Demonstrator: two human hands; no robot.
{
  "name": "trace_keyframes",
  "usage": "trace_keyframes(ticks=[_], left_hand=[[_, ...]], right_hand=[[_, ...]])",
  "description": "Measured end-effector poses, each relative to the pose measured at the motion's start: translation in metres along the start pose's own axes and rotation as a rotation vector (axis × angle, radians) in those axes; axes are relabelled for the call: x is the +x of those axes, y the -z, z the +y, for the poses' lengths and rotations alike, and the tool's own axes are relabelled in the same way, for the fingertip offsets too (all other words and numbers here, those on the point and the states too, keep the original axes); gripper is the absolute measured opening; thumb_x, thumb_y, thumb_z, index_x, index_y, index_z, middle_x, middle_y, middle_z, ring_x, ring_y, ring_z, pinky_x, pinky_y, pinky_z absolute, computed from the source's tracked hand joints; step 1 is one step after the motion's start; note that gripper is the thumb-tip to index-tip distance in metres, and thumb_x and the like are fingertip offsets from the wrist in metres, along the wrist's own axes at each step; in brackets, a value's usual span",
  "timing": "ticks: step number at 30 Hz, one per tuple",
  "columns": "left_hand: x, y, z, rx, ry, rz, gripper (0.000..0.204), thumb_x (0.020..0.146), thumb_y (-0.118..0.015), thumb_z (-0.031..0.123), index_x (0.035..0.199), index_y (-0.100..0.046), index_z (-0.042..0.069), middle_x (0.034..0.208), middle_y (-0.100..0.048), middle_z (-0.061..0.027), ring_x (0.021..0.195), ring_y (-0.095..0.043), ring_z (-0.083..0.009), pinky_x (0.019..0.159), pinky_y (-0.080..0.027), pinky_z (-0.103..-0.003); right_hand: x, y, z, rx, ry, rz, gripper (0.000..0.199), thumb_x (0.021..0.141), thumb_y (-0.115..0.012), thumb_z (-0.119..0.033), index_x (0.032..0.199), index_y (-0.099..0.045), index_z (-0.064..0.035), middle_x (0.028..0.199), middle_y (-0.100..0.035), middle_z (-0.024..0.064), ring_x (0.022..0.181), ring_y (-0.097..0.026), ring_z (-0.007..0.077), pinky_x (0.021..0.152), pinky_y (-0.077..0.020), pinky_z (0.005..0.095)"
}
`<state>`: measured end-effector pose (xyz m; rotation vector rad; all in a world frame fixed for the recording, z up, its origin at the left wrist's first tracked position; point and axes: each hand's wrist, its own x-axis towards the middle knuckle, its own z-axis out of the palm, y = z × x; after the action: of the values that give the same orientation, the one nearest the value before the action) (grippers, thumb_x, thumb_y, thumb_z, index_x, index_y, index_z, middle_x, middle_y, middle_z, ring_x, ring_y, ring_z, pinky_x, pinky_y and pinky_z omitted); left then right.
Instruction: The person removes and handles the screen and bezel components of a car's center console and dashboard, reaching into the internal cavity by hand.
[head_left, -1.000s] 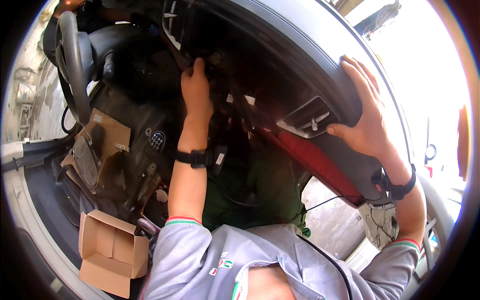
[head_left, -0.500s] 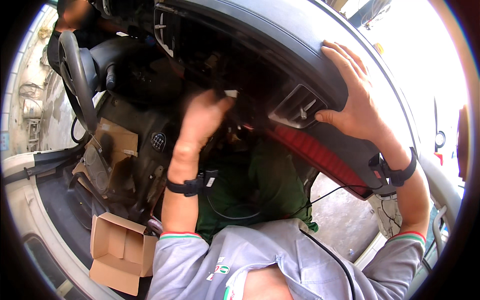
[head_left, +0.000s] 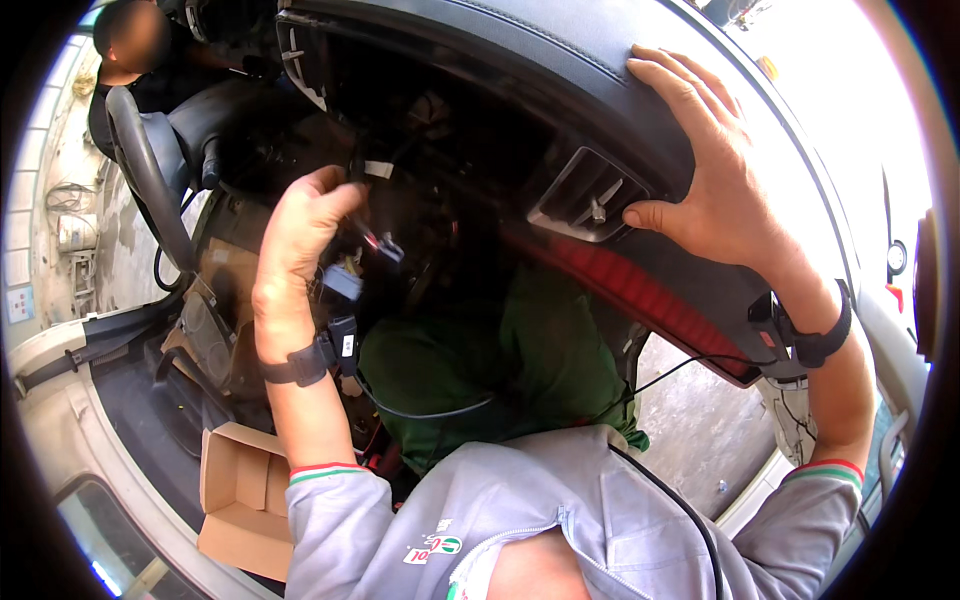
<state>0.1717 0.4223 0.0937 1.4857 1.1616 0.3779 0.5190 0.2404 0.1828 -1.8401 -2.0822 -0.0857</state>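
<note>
The left hand pinched a wire connector under the dashboard; the right hand lay spread flat beside the air vent.

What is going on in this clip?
A person leans inside a car with its dark grey dashboard panel pulled loose. The right hand lies flat on top of the panel just above the rectangular air vent, steadying it. The left hand reaches into the open cavity below, fingers pinched around small wiring connectors. An open brown cardboard box sits on the floor, and another person is beside the black steering wheel.
</note>
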Motion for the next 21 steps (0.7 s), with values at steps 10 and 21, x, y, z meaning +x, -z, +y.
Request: trace_keyframes(ticks=[10, 21], left_hand=[[0.011, 0.002, 0.014, -0.842, -0.032, -0.216, 0.023, 0.097, -0.062, 0.020, 0.102, -0.069, -0.002, 0.086, -0.070, -0.0116, 0.072, -0.062, -0.0209, 0.073, -0.052, -0.034], [-0.031, -0.034, -0.038, -0.633, 0.226, -0.118, 0.037, 0.104, -0.054, 0.032, 0.114, -0.068, 0.000, 0.083, -0.065, -0.0022, 0.074, -0.061, -0.0158, 0.066, -0.046, -0.029]], right_hand=[[0.002, -0.002, 0.001, -0.005, 0.020, 0.027, 0.100, 0.055, -0.094, -0.015, 0.144, -0.051, -0.0093, 0.147, -0.054, 0.0137, 0.143, -0.044, 0.0348, 0.119, -0.0333, 0.0502], [0.000, -0.001, 0.001, -0.011, 0.019, 0.022, 0.101, 0.055, -0.095, -0.018, 0.145, -0.051, -0.0099, 0.148, -0.054, 0.0126, 0.144, -0.043, 0.0342, 0.119, -0.0337, 0.0493]])
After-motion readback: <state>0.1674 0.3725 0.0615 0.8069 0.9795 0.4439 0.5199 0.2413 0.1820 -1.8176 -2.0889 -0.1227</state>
